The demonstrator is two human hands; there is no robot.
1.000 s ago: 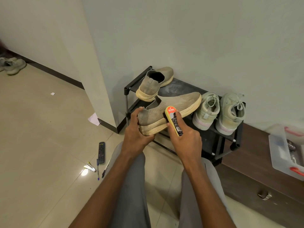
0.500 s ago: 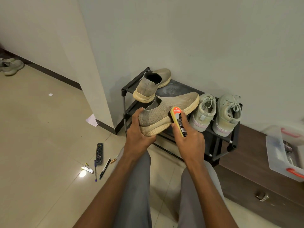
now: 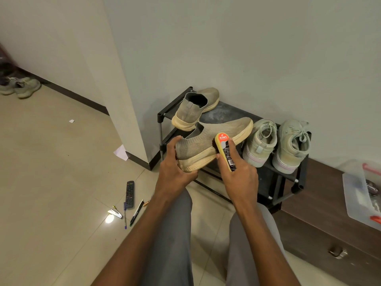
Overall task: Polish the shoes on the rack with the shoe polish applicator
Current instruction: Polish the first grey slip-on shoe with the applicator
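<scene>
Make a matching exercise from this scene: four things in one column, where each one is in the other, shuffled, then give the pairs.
Things:
1. polish applicator
2. tan slip-on shoe
3. remote control
4. pair of pale green sneakers

Places:
A. lying on the floor tiles beside some pens
B. standing on the rack, heels toward the camera
C. gripped at the heel by the left hand
D. held in the right hand, against the side of a shoe

Pairs: 1-D, 2-C, 3-A, 4-B
</scene>
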